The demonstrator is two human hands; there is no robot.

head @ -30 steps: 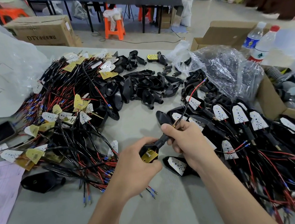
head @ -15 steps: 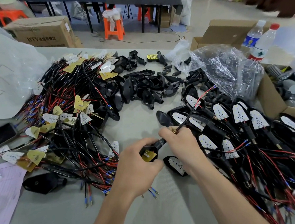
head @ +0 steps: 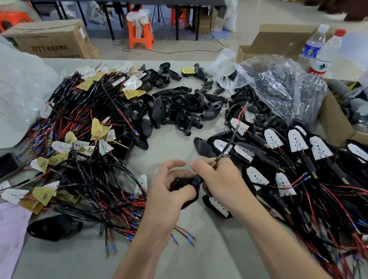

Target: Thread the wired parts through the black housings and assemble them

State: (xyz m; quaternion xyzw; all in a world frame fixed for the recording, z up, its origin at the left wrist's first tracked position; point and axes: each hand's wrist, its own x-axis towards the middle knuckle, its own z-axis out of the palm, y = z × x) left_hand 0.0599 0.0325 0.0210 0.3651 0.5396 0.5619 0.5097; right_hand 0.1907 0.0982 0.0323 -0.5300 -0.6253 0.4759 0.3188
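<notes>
While left hand (head: 170, 195), right hand (head: 224, 180) grip black housing (head: 196, 181), wires (head: 76, 111) crowd grey table (head: 207, 259); orange stool (head: 140, 35) beyond.

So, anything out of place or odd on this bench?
One black housing lies alone at the near left beside the pink paper, well apart from the main pile of housings. Nothing looks broken.

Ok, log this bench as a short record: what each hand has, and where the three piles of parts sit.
left hand: grips a black housing
right hand: fingers pinch the black cable at the housing's neck
left pile: loose wired boards, red and black leads tangled
centre pile: empty black housings
right pile: housings with white boards fitted
</notes>
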